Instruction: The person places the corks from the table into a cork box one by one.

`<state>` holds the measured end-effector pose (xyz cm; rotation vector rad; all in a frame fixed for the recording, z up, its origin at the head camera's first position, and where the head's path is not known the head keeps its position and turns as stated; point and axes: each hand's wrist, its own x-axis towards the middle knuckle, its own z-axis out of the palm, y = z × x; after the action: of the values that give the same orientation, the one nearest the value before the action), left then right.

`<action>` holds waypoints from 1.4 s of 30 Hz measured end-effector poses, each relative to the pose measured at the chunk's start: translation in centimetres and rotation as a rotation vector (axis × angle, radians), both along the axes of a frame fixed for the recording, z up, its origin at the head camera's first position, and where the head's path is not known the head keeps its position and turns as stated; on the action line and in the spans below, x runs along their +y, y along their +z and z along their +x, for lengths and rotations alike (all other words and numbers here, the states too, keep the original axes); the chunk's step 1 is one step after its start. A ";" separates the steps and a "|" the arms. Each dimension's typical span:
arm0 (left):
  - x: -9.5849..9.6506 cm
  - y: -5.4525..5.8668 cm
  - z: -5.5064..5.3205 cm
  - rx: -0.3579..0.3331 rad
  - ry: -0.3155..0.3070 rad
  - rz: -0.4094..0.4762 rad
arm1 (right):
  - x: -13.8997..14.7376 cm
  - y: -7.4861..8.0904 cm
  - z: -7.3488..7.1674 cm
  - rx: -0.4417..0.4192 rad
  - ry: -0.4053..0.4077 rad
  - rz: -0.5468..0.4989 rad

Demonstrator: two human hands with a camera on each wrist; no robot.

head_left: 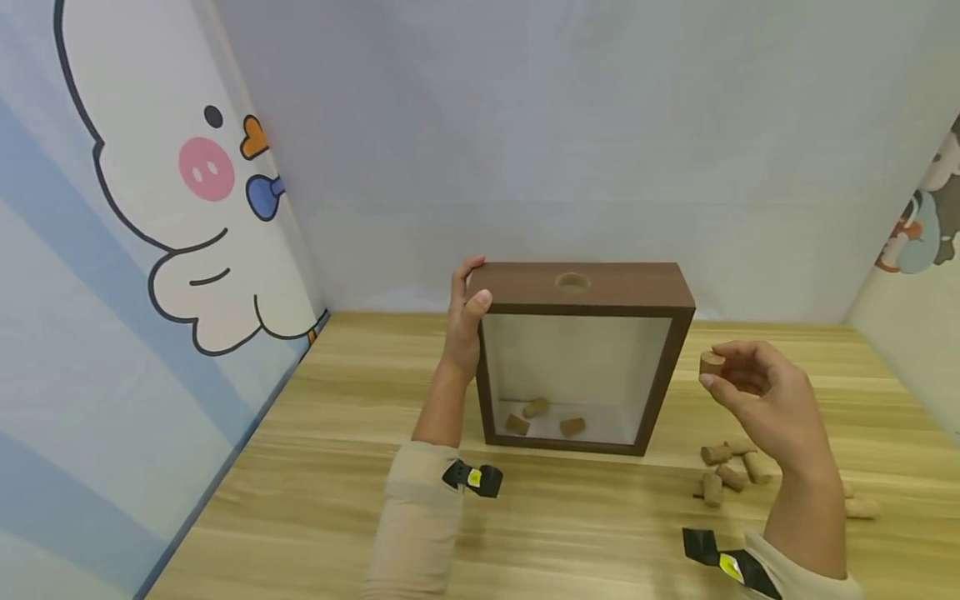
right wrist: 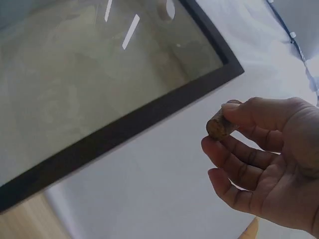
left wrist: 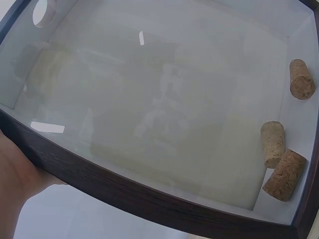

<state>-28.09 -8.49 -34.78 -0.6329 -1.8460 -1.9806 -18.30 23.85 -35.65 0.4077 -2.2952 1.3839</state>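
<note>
A dark brown wooden box frame with a clear front stands upright on the table, a round hole in its top. Inside, three corks lie at the bottom, one of them a cork to the right of the other two. My left hand grips the frame's upper left corner, thumb on the front edge and fingers behind. To the right of the frame, my right hand pinches a cork between thumb and fingers, apart from the frame.
Several loose corks lie in a pile on the wooden table below my right hand. Another cork lies farther right, partly behind the forearm. A pale cloth wall rises behind, and a cartoon-printed panel stands at left.
</note>
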 end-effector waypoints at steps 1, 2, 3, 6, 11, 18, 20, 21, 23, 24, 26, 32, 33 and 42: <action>0.0 0.0 0.0 0.000 -0.001 0.000 | -0.4 0.3 0.3 0.027 0.010 -0.031; 0.0 0.0 0.1 0.000 -0.003 -0.001 | -0.8 0.6 0.5 0.058 0.022 -0.063; 0.0 0.0 0.1 0.002 -0.005 -0.001 | -1.2 0.9 0.7 0.092 0.047 -0.104; -0.1 0.0 0.2 0.006 -0.011 0.001 | -2.3 1.9 1.1 0.197 0.171 -0.237; -0.1 -0.2 0.3 0.001 -0.015 0.006 | -4.4 3.7 1.0 0.295 0.316 -0.303; -0.2 -0.2 0.4 0.005 -0.022 0.001 | -6.9 6.8 -0.1 0.329 0.381 -0.169; -0.1 0.1 0.3 0.011 -0.023 0.002 | -7.5 7.7 -0.7 0.330 0.378 -0.138; -0.1 0.2 0.3 0.015 -0.025 0.002 | -7.8 8.1 -1.0 0.327 0.371 -0.131; -0.1 0.5 0.2 0.022 -0.029 -0.002 | -8.4 8.9 -1.6 0.313 0.346 -0.104; -0.1 0.6 0.2 0.023 -0.029 -0.003 | -8.7 9.3 -1.9 0.295 0.322 -0.084; -0.1 0.8 0.1 0.023 -0.023 -0.007 | -9.2 10.1 -2.6 0.229 0.274 -0.032; -0.6 0.6 0.4 -0.016 -0.015 0.000 | -10.6 12.0 -4.6 -0.131 0.152 0.062; -0.7 0.5 0.5 -0.017 -0.019 0.002 | -10.8 12.2 -4.9 -0.181 0.139 0.066; -0.8 0.2 0.6 0.007 -0.037 0.014 | -11.5 12.9 -5.8 -0.295 0.132 0.072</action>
<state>-27.46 -9.27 -34.62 -0.6737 -1.8280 -2.0100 -24.12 12.39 -22.76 0.4070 -2.6026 1.5150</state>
